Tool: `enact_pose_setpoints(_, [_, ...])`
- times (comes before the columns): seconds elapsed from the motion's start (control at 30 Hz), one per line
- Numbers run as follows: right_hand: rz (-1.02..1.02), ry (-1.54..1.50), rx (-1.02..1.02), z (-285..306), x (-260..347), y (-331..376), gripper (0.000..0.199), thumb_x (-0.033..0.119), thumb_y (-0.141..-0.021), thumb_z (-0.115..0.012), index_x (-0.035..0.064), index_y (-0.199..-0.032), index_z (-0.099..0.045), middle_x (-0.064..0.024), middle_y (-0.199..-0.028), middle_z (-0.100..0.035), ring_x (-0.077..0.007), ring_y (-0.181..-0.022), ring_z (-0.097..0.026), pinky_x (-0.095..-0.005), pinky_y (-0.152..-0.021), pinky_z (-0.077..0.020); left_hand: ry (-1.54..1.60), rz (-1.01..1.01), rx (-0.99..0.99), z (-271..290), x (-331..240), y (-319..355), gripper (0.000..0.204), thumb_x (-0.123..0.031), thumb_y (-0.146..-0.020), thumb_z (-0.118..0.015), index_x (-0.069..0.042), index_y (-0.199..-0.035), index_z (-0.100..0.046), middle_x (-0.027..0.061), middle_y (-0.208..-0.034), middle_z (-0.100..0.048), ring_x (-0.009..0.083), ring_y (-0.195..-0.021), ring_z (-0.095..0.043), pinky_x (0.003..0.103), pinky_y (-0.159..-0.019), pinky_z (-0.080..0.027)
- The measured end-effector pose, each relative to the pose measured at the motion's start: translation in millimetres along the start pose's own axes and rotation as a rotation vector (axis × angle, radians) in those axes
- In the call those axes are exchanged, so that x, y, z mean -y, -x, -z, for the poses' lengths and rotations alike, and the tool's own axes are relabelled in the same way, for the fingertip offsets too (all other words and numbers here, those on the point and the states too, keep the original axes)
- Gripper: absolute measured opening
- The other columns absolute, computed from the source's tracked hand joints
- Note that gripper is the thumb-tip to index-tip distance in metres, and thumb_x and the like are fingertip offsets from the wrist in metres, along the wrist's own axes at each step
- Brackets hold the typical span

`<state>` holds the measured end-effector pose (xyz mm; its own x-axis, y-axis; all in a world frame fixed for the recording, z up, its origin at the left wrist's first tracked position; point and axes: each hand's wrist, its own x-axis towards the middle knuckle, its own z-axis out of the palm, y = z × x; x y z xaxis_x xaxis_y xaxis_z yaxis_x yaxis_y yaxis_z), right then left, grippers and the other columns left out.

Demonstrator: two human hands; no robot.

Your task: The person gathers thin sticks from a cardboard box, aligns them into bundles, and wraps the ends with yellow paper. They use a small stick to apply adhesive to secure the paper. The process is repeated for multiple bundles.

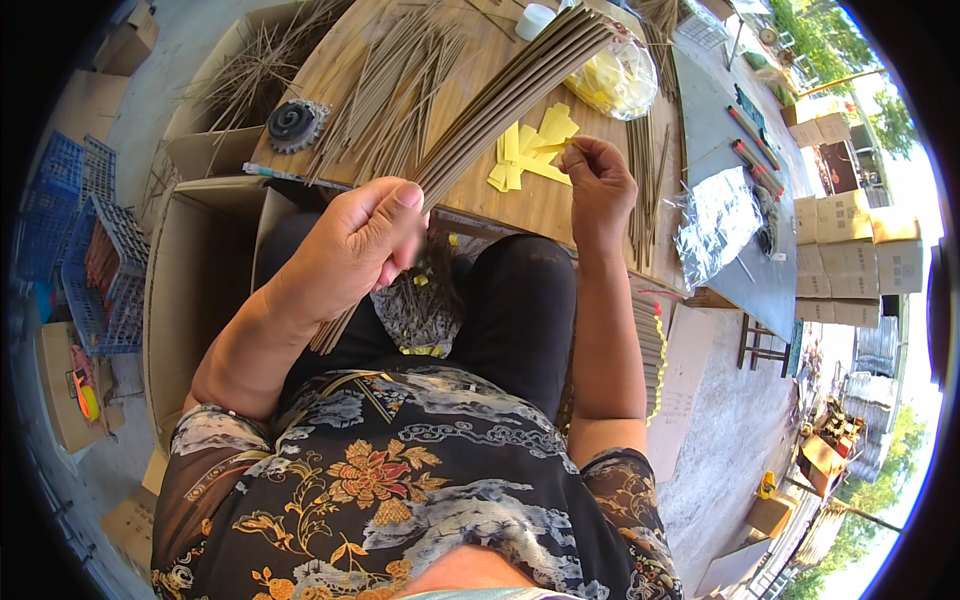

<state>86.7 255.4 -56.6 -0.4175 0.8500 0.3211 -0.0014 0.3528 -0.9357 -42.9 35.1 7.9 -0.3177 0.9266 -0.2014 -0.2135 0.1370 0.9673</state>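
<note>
Left hand point(355, 245) gripped fanned bundle of brown sticks point(510, 85); right hand point(598, 185) pinched a yellow paper strip point(535, 150) on wooden table point(520, 205).

Bright daylight pours in from two o'clock, washing out the sky. Fisheye bends edges; black corners ring everything.

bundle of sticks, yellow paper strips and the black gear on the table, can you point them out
bundle of sticks point(510, 95), head view, middle of the fanned bundle above the left hand
yellow paper strips point(528, 152), head view, centre of the pile
black gear point(292, 124), head view, its toothed face
</note>
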Motion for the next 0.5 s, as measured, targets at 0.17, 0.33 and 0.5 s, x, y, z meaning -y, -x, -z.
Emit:
enact_pose_setpoints(0.17, [0.010,-0.343,0.059,-6.4,33.8,22.4,0.020,0.007,-0.083,-0.059,-0.0016,-0.101,-0.058,-0.0001,-0.070,-0.055,-0.0064,-0.057,-0.050,-0.0189,-0.053,-0.0415,-0.005,0.000,-0.001,-0.3,-2.0,3.2,0.040,-0.043,-0.091,-0.040,-0.004,-0.084,-0.049,-0.0003,-0.059,-0.045,0.0034,-0.045,-0.037,0.014,-0.040,-0.031])
enact_pose_setpoints(0.33, [-0.302,-0.502,0.304,-4.9,79.9,60.2,0.022,0.009,-0.084,-0.058,0.0003,-0.104,-0.054,-0.0027,-0.069,-0.056,-0.0041,-0.050,-0.044,-0.0176,-0.044,-0.0349,0.028,0.028,0.044,-2.2,-3.4,5.6,0.040,-0.042,-0.091,-0.039,-0.004,-0.083,-0.048,-0.0003,-0.057,-0.044,0.0035,-0.044,-0.036,0.015,-0.040,-0.030])
enact_pose_setpoints(0.5, [-0.502,-0.622,0.462,-8.1,98.0,86.4,0.014,0.007,-0.086,-0.054,0.0004,-0.097,-0.050,-0.0055,-0.072,-0.057,-0.0035,-0.050,-0.043,-0.0156,-0.043,-0.0321,0.022,0.065,0.085,-2.8,-0.1,12.1,0.040,-0.041,-0.092,-0.039,-0.003,-0.084,-0.049,-0.0003,-0.056,-0.044,0.0038,-0.044,-0.035,0.015,-0.039,-0.029])
